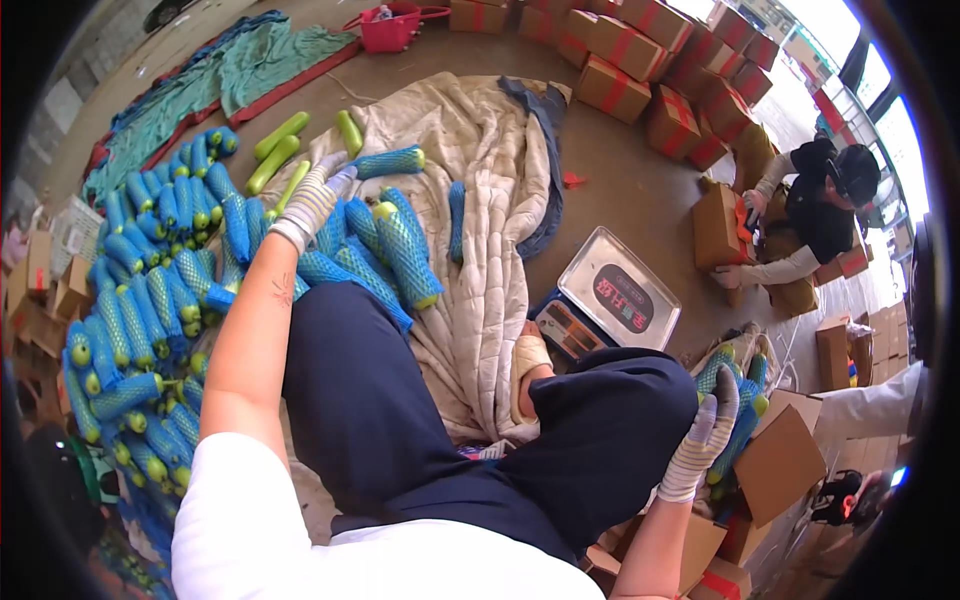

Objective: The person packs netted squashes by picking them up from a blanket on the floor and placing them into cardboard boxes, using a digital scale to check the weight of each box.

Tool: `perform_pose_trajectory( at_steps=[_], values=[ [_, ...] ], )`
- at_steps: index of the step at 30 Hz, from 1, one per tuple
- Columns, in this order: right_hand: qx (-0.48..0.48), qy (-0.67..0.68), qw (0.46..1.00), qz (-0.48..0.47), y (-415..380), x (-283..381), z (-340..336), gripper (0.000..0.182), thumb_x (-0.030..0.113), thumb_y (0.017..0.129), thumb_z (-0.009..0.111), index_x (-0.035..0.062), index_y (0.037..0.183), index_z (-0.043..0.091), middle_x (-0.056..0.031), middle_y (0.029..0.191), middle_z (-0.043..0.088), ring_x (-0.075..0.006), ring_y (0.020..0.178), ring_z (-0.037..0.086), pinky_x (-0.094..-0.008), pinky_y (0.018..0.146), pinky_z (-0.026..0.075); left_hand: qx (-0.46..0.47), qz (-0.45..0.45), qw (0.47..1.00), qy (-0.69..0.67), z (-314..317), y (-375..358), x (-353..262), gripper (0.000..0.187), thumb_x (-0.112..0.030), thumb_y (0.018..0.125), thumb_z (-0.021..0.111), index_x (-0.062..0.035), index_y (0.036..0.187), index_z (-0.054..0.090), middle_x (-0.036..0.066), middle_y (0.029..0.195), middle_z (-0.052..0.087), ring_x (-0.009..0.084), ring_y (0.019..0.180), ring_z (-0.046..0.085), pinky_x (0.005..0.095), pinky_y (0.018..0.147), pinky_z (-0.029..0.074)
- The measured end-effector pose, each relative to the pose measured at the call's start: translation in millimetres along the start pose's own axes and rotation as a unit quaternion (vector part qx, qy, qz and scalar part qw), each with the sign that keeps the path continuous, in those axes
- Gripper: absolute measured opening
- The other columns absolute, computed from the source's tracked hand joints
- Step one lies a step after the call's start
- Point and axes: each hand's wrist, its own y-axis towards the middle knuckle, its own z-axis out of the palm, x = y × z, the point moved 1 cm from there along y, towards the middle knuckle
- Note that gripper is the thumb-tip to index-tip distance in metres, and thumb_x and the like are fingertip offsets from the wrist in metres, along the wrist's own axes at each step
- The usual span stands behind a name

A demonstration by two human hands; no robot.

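My left hand [318,197], in a striped glove with grey fingertips, reaches over the netted vegetables with its fingers stretched out and slightly apart. Its tips are beside the near end of a long green vegetable in blue netting [390,162]; no firm grip shows. Bare green vegetables [273,163] lie just beyond. A large heap of netted ones [150,320] spreads along the left. At the right, my right hand [703,440], gloved alike, has its fingers extended and parted beside netted vegetables [745,405] near an open carton [780,465]. Nothing is visibly held in it.
A scale [610,290] with a metal tray stands beyond my knee, next to a quilted beige cloth [480,180]. Taped cartons [612,88] are stacked at the back. A co-worker [815,210] handles a carton [718,232] at the right. A pink basket [390,32] sits far back.
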Motion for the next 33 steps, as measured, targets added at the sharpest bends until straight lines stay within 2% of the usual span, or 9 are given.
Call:
perform_pose_trajectory(
  at_steps=[4,8,10,14,20,24,25,30,33],
  values=[
    [0.024,0.019,0.999,0.006,4.0,10.2,12.3,0.041,0.013,0.094,0.041,-0.0021,0.131,0.046,-0.0117,0.13,0.05,-0.0206,0.119,0.046,-0.0319,0.104,0.032,-0.006,-0.148,0.985,0.087,-43.7,-31.4,105.9,0.054,-0.03,0.092,0.058,-0.0011,0.136,0.044,0.016,0.132,0.051,0.0246,0.124,0.046,0.0317,0.104,0.034],
    [0.046,0.029,0.999,-0.001,8.0,18.2,24.7,0.042,0.015,0.094,0.041,-0.0019,0.132,0.046,-0.0125,0.133,0.049,-0.0219,0.121,0.045,-0.0337,0.106,0.031,0.039,-0.239,0.934,0.262,-44.6,-101.1,175.5,0.068,-0.043,0.084,0.064,-0.0035,0.135,0.043,0.025,0.137,0.043,0.0367,0.127,0.043,0.0392,0.107,0.033],
    [0.064,0.027,0.998,0.01,10.9,26.3,30.9,0.044,0.017,0.094,0.042,-0.0019,0.133,0.045,-0.0129,0.133,0.048,-0.0226,0.122,0.045,-0.0344,0.107,0.03,0.031,-0.203,0.927,0.313,-37.0,-134.2,235.1,0.072,-0.045,0.079,0.068,-0.0078,0.135,0.043,0.025,0.142,0.035,0.0397,0.13,0.037,0.0426,0.108,0.031],
    [0.088,0.049,0.994,0.03,13.3,31.4,48.0,0.047,0.023,0.095,0.042,-0.0016,0.135,0.043,-0.0138,0.135,0.047,-0.0247,0.124,0.043,-0.037,0.109,0.027,-0.045,-0.116,0.916,0.381,-3.4,-174.7,214.3,0.074,-0.037,0.072,0.073,-0.0155,0.136,0.042,0.019,0.148,0.025,0.0437,0.134,0.025,0.0489,0.108,0.029],
    [0.111,0.022,0.993,0.043,23.9,42.7,69.1,0.049,0.025,0.091,0.048,-0.0027,0.132,0.045,-0.014,0.134,0.047,-0.0247,0.122,0.044,-0.0363,0.106,0.03,-0.101,-0.025,0.918,0.383,-9.1,-173.0,221.3,0.071,-0.027,0.072,0.072,-0.0099,0.133,0.042,0.018,0.142,0.032,0.042,0.125,0.032,0.0501,0.105,0.03],
    [0.109,-0.03,0.993,-0.027,31.7,55.1,75.1,0.043,0.007,0.083,0.053,-0.0017,0.125,0.051,-0.0134,0.13,0.048,-0.0207,0.116,0.049,-0.0324,0.1,0.038,-0.074,-0.071,0.882,0.459,-13.3,-169.0,231.9,0.067,-0.028,0.074,0.068,-0.0136,0.134,0.042,0.016,0.142,0.034,0.0391,0.127,0.033,0.0473,0.106,0.03],
    [0.107,-0.019,0.994,-0.018,30.3,48.8,72.3,0.043,0.006,0.082,0.056,-0.0002,0.124,0.052,-0.0149,0.128,0.05,-0.0245,0.115,0.051,-0.0344,0.097,0.04,0.002,-0.17,0.846,0.506,-13.0,-157.7,202.4,0.061,-0.03,0.082,0.063,-0.016,0.137,0.041,0.013,0.142,0.036,0.0334,0.128,0.037,0.0426,0.106,0.031],
    [0.055,-0.092,0.985,-0.135,26.9,40.9,56.4,0.044,0.013,0.081,0.06,-0.0001,0.122,0.052,-0.0215,0.121,0.054,-0.0382,0.113,0.051,-0.0415,0.097,0.041,0.008,-0.156,0.824,0.545,-27.4,-144.4,211.7,0.058,-0.029,0.085,0.061,-0.0144,0.137,0.041,0.013,0.142,0.038,0.0318,0.128,0.038,0.0412,0.106,0.031],
    [0.059,-0.069,0.99,-0.109,17.8,27.3,34.2,0.046,0.016,0.081,0.063,-0.0001,0.123,0.051,-0.0227,0.121,0.053,-0.0402,0.114,0.049,-0.0431,0.098,0.039,0.023,-0.151,0.845,0.513,-42.3,-129.5,213.9,0.056,-0.028,0.086,0.06,-0.0134,0.137,0.041,0.013,0.141,0.039,0.0309,0.128,0.038,0.0404,0.106,0.031]
  ],
)
